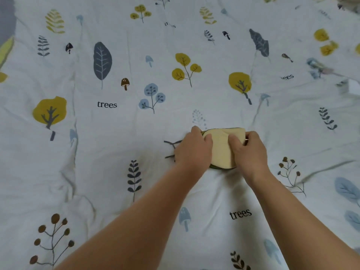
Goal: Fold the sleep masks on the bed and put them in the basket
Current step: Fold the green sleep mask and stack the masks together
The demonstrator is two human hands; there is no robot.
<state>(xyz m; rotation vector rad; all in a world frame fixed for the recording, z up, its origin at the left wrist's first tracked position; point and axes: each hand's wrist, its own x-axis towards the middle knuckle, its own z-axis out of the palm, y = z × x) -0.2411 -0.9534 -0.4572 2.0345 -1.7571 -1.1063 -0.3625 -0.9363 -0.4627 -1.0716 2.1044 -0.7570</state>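
Observation:
A cream-coloured sleep mask (222, 151) with a dark green edge lies folded over on the bed, right of the middle. My left hand (192, 149) holds its left side, thumb on top. My right hand (249, 149) grips its right side, thumb pressed on the cream face. Both hands cover the mask's ends. No basket is in view.
The bed is covered by a white sheet (109, 133) printed with trees, leaves and mushrooms, wrinkled in places. At the far right edge lie blurred pale objects (348, 84) that I cannot make out.

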